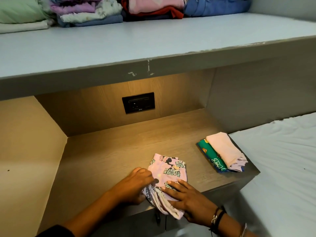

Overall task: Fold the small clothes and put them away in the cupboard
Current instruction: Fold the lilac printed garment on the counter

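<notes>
A small pink garment with a cartoon mouse print (168, 170) lies partly folded on the wooden counter (111, 151), its near end hanging over the front edge. My left hand (135, 183) pinches the garment's left side. My right hand (186, 197) lies flat on its lower right part, fingers spread. To the right, near the counter's corner, sits a small folded pile: a pale pink piece (224, 149) on top of a green printed one (211, 156).
A grey shelf (136, 40) above holds stacks of folded clothes in purple (77, 7), pink and red (153, 7) and blue (217, 6). A black wall socket (138, 102) sits in the back panel. A bed with a white sheet (282, 159) lies to the right.
</notes>
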{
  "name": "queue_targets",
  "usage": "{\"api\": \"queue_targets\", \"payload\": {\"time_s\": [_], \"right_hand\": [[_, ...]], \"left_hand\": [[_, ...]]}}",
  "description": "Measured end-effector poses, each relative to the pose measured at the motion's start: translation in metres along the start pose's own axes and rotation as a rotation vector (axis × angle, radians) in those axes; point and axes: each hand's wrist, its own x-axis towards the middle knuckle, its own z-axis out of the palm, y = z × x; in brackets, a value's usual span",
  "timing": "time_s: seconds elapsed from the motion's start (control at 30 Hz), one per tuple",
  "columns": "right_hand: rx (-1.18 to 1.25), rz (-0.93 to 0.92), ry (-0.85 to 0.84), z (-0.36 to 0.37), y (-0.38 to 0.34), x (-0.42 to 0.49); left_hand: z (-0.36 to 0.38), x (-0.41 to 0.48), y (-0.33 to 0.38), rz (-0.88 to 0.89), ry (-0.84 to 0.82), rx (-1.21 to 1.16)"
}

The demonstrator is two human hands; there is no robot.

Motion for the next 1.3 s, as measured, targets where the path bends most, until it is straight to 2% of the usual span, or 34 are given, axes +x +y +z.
{"api": "queue_targets", "payload": {"time_s": [0.13, 0.2, 0.27, 0.33, 0.43, 0.47, 0.6, 0.63, 0.7, 0.8, 0.87, 0.97, 1.1, 1.2, 1.3], "right_hand": [[0.177, 0.116, 0.010, 0.000, 0.000, -0.002], [0.292, 0.138, 0.108, 0.000, 0.000, -0.001], [0.523, 0.209, 0.242, -0.005, -0.002, 0.002], [0.865, 0.344, 0.341, -0.011, -0.001, 0.004], [1.223, 0.514, 0.384, -0.023, 0.004, 0.010], [1.282, 0.590, 0.390, -0.026, 0.006, 0.012], [1.400, 0.837, 0.481, -0.030, 0.009, 0.022], [1.422, 0.863, 0.514, -0.030, 0.009, 0.025], [1.458, 0.893, 0.583, -0.032, 0.009, 0.030], [1.411, 0.942, 0.666, -0.031, 0.011, 0.039], [1.419, 0.983, 0.687, -0.030, 0.014, 0.045], [1.377, 1.120, 0.689, -0.031, 0.016, 0.052], [1.053, 1.251, 0.686, -0.027, 0.015, 0.060], [0.857, 1.245, 0.612, -0.029, 0.011, 0.060], [0.381, 1.131, 0.474, -0.033, 0.010, 0.055]], "left_hand": [[-0.002, -0.012, 0.001, -0.063, 0.020, -0.217], [-0.004, -0.020, 0.006, -0.159, -0.015, -0.428], [-0.002, -0.025, 0.009, -0.237, -0.003, -0.659], [-0.003, -0.025, 0.014, -0.326, 0.056, -0.865], [-0.008, -0.015, 0.011, -0.360, 0.161, -0.924], [-0.008, -0.012, 0.010, -0.337, 0.160, -0.947], [-0.007, -0.003, 0.012, -0.303, -0.038, -1.260], [-0.006, 0.000, 0.012, -0.301, -0.039, -1.279], [-0.005, 0.007, 0.016, -0.330, 0.058, -1.308], [-0.001, 0.018, 0.018, -0.571, 0.357, -1.274], [0.004, 0.022, 0.017, -0.724, 0.477, -1.238], [0.009, 0.030, 0.017, -0.847, 0.477, -1.146], [0.008, 0.042, 0.018, -0.905, 0.517, -1.059], [0.009, 0.047, 0.018, -0.910, 0.460, -1.047], [0.015, 0.048, 0.017, -1.001, 0.391, -0.909]]}}
